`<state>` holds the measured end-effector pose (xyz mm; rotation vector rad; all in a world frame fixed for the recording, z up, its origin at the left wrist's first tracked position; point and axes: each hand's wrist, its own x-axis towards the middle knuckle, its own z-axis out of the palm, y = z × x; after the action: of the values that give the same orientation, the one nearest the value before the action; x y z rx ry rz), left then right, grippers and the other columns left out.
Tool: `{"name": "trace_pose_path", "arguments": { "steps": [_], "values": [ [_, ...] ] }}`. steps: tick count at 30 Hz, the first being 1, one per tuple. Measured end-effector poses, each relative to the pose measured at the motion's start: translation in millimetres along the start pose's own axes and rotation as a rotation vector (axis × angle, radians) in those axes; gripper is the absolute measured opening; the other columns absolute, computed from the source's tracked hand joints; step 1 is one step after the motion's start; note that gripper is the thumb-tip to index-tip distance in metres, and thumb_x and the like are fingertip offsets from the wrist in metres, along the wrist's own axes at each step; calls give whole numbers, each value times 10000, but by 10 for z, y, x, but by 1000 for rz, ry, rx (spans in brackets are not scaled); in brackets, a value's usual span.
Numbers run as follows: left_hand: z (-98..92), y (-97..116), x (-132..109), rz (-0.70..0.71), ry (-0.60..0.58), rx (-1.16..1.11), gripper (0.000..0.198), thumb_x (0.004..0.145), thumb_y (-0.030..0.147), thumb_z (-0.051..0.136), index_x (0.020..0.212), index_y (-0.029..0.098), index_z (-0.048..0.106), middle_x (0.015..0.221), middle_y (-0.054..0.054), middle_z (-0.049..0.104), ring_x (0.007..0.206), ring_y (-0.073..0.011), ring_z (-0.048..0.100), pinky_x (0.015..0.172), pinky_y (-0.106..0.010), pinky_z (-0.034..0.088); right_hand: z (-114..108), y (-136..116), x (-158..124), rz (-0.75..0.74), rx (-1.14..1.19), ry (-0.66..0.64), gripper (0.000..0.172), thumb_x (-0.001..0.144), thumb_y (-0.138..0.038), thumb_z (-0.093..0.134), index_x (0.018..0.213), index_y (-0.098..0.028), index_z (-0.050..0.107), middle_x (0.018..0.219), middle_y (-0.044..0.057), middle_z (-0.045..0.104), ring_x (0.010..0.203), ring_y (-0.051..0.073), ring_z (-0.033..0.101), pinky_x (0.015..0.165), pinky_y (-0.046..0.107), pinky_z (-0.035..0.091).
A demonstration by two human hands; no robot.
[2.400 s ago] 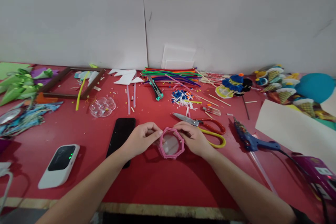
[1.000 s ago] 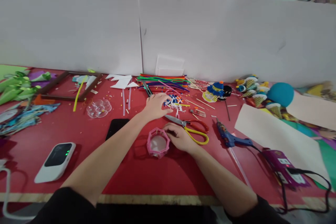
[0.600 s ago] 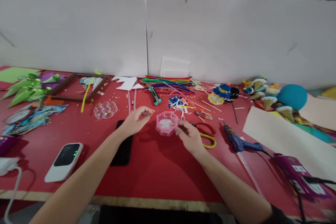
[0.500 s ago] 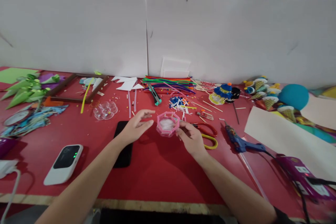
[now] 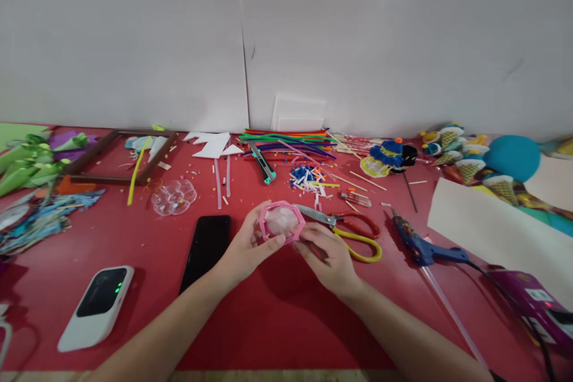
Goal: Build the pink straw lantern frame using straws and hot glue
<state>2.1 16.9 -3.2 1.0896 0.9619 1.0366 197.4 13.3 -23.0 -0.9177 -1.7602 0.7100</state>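
Note:
A small pink eight-sided frame with a whitish, see-through middle is held above the red table in front of me. My left hand grips it from the left, thumb along the near rim and fingers behind. On the other side, my right hand has curled fingers with the tips at the frame's lower right edge; the exact contact is partly hidden. Just beyond the right hand lie scissors with one red and one yellow handle loop, blades pointing left. A black phone lies beside my left hand.
At right are a blue glue gun and a purple device with a cord. A white device lies at left. Farther back are a teal cutter, coloured pipe cleaners, cut bits and a clear flower-shaped tray.
My left hand, apart from the frame before, has closed on its left side. The frame has tilted and dropped slightly in view. More of the scissors shows, and the camera view has tipped downward.

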Motion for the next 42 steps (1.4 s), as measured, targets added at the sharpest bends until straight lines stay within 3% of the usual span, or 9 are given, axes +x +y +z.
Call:
{"name": "trace_pose_path", "arguments": {
  "steps": [6,12,16,19,22,24,29,36,42],
  "values": [
    [-67,68,19,-18,55,4,657,804,309,741,1406,285,481,1438,-80,600,1319,-285,572,1091,-423,483,-33,66,-24,108,131,129,183,942,-233,608,1106,-275,677,956,57,679,727,146,666,637,263,579],
    [-64,107,-31,-51,-8,133,647,828,327,695,1439,286,485,1496,-78,541,1419,-298,460,1160,-450,404,-60,94,38,23,36,7,109,920,-311,660,978,-266,740,904,58,680,814,187,671,744,329,583],
    [-67,37,-53,30,-57,125,949,757,460,797,1542,314,284,1597,-139,379,1422,-339,445,1130,-492,432,-54,40,34,-23,21,-16,113,930,-265,636,940,-273,748,906,52,679,860,189,671,774,323,573],
    [-73,-30,-51,211,-43,266,1085,602,442,917,1511,288,346,1586,-177,352,1438,-386,399,1148,-535,400,-62,-9,16,-62,2,-15,143,934,-234,609,947,-278,744,904,50,677,845,184,661,759,315,564],
    [-55,-50,-51,330,20,430,1011,577,432,933,1449,271,447,1522,-167,426,1436,-391,393,1190,-572,323,-56,-35,-11,-71,1,9,94,912,-245,625,910,-262,717,888,51,681,825,193,655,742,329,555],
    [-28,-45,-61,350,30,425,979,601,428,922,1446,295,448,1501,-145,461,1405,-371,443,1173,-548,367,-31,-34,-36,-56,35,38,58,888,-267,652,834,-247,659,853,44,677,783,188,644,712,328,544],
    [33,-48,-89,394,-16,294,871,657,404,896,1415,364,470,1482,-90,497,1326,-313,546,1106,-445,478,55,0,-95,-11,139,115,264,863,-322,690,733,-244,475,734,4,613,624,143,575,584,275,492],
    [34,-74,-66,392,66,324,755,705,399,857,1372,305,514,1440,-116,533,1290,-315,583,1076,-434,508,21,-18,-71,-53,133,29,63,900,-231,655,941,-245,610,852,36,681,770,172,642,699,295,533],
    [58,-8,-66,367,131,318,850,643,471,880,1373,279,490,1404,-125,573,1241,-320,620,1048,-439,533,-10,-84,-29,-104,60,-28,206,881,-119,589,1031,-252,640,897,51,720,840,196,680,764,325,559]
  ]
}}
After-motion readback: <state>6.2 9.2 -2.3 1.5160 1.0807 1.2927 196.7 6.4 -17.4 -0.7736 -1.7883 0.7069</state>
